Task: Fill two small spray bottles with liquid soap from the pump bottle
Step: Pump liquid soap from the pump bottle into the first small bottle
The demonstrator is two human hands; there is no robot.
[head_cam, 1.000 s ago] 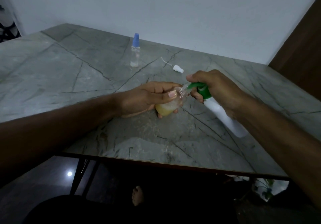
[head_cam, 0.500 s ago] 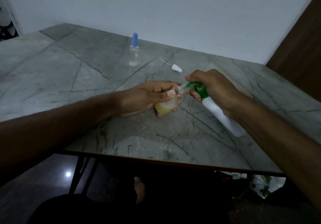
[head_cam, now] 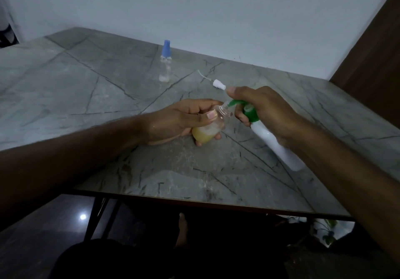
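While the left hand curls round a small clear plastic bottle, thumb laid along its shoulder and fingertips showing under its base, the bottle tilts with its open threaded neck toward the right. It's rounded, see-through, lower part filled with cloudy yellow liquid with pale foam on top. The right hand grips the pump bottle at the collar, fingers wrapped round the neck, index finger stretched over the green pump head; the green spout tip sits right at the small bottle's mouth. Pump bottle body is a smooth white cylinder, held slanted, base pointing down and right, off the tabletop. Table is grey-green stone-look slab, dark vein lines, matte with a worn pale patch near the front edge. Farther back, well apart from the hands, a second spray bottle stands upright: slim, clear, capped in blue. Just beyond the right hand lies a loose white spray cap with thin dip tube, flat on the table. Plain white wall behind.
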